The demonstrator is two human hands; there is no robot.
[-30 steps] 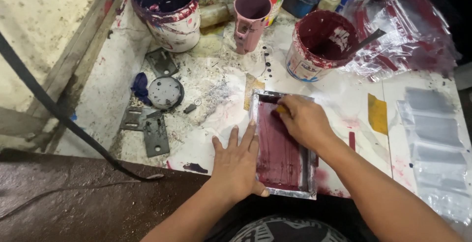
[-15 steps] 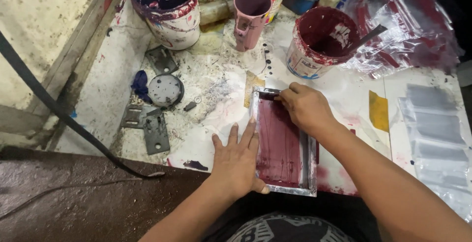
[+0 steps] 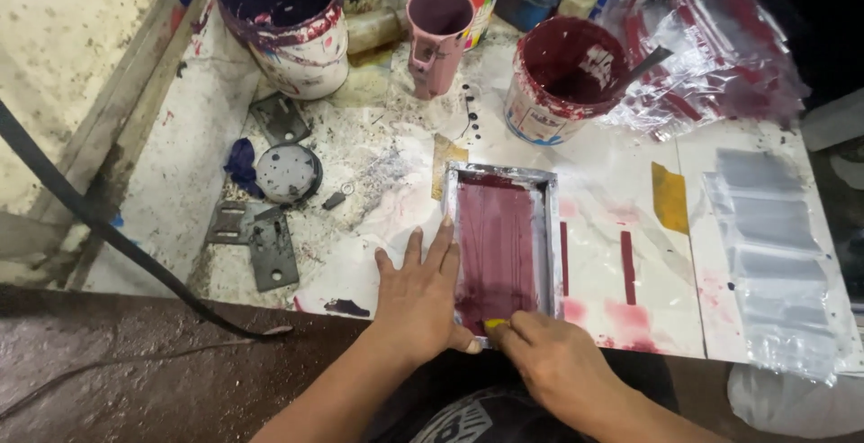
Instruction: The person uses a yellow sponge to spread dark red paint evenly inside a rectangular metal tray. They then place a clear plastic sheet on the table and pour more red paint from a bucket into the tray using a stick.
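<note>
Frame (image 3: 500, 243) near edge hidden under right hand (image 3: 553, 362), closed on barely visible yellow tool (image 3: 494, 324); left hand (image 3: 418, 295) flat, open.

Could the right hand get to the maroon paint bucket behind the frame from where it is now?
Probably yes. The right hand sits at the near end of the printing frame; only that low frame lies between it and the maroon paint bucket, whose top is open.

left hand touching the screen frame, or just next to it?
Touching. The head view shows the left hand flat on the table, its fingers and thumb pressed along the left edge of the small metal-framed printing screen, with no gap visible.
</note>
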